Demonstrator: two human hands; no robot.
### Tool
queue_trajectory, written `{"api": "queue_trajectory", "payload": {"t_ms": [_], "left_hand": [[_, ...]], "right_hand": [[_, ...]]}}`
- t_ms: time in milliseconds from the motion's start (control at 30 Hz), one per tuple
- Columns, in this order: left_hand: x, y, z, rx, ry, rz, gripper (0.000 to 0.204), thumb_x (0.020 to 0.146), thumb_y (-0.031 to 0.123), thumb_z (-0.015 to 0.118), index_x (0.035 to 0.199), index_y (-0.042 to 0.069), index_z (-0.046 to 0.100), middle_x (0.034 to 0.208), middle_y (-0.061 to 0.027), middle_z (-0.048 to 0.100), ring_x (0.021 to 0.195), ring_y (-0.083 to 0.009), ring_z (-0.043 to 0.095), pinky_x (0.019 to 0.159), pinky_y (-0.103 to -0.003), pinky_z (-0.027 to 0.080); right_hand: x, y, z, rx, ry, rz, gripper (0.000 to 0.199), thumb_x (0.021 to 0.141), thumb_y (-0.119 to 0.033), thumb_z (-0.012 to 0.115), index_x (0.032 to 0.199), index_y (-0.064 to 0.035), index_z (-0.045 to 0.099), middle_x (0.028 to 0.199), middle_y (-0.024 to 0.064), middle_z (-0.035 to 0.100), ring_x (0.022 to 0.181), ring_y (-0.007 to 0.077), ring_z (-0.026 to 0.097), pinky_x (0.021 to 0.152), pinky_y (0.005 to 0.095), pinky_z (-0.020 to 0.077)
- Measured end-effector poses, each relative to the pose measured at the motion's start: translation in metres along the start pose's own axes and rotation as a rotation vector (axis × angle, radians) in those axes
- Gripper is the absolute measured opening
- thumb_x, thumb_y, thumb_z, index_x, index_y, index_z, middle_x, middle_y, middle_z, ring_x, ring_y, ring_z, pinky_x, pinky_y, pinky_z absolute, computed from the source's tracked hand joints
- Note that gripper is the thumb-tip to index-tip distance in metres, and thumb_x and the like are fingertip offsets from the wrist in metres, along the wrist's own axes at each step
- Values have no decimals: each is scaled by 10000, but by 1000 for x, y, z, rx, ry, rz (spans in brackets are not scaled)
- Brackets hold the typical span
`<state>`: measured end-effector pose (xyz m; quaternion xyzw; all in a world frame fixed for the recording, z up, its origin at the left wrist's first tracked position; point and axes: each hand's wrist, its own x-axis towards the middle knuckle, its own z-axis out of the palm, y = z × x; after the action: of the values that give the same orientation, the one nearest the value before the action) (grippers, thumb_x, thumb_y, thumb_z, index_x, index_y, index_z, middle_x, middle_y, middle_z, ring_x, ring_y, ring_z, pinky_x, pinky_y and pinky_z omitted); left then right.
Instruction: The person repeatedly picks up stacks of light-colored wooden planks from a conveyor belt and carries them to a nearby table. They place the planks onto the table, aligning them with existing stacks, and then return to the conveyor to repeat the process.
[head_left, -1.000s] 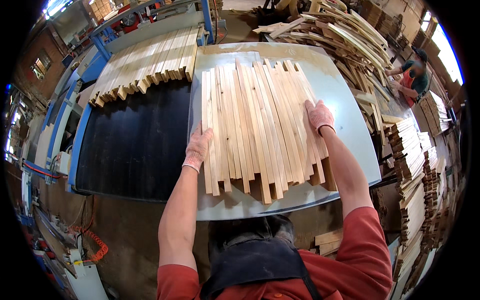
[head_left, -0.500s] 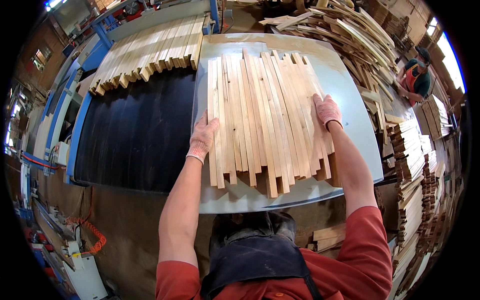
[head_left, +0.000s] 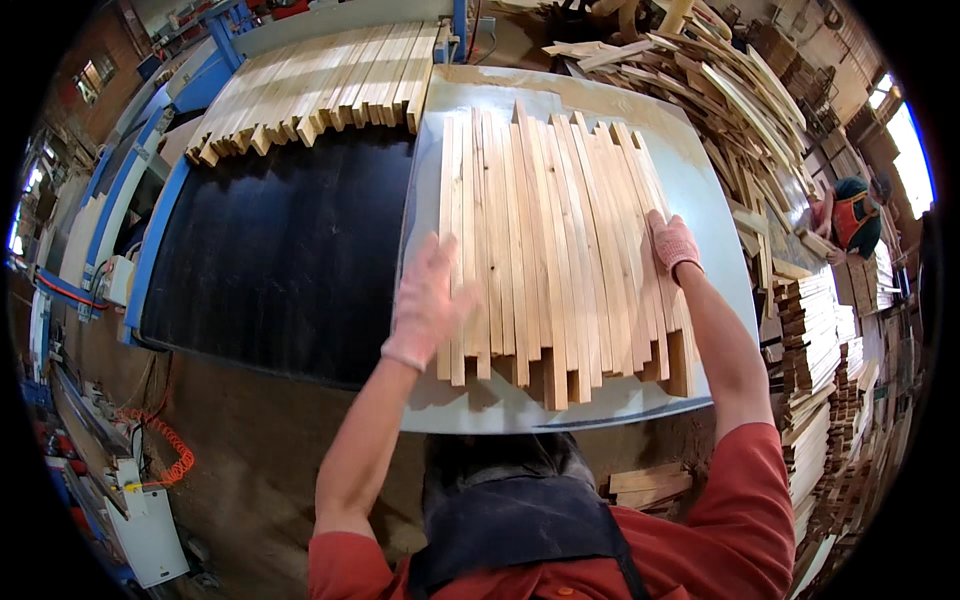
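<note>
With fingers spread on the blurred left hand [head_left: 428, 310], is at the left edge of the wooden strips [head_left: 548, 250]; with fingers together on the right hand [head_left: 676, 244], rests against the right edge, with unclear grip. Pale yellow, specked with knots, uneven at the ends, lie side by side on a whitish tabletop [head_left: 728, 300] beside a black conveyor belt [head_left: 280, 245].

Arms [head_left: 368, 440] extend forward, left grip [head_left: 430, 300] splayed and blurred, right grip [head_left: 675, 243] bent.
</note>
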<state>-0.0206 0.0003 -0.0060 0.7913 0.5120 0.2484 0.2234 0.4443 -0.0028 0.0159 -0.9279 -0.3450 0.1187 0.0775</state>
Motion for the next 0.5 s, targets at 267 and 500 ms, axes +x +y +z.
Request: {"api": "queue_trajectory", "payload": {"t_ms": [267,500], "left_hand": [[-62,64,-23,273,-235,149,1004,690,415,886,1543,54,496,1601,-238,416,1536,-453,308,1310,-581,177],[-48,79,-17,276,-268,-1,1022,654,337,892,1540,37,480,1620,-218,408,1537,-430,327,1308,-585,193]], "right_hand": [[35,-137,1,109,201,-746,737,992,-444,592,1568,-2,465,1514,262,580,1391,423,552,1181,482,428],[38,-323,51,100,-38,-1005,478,1051,-364,492,1409,-61,585,1336,241,691,1258,418,647,1098,502,486]]}}
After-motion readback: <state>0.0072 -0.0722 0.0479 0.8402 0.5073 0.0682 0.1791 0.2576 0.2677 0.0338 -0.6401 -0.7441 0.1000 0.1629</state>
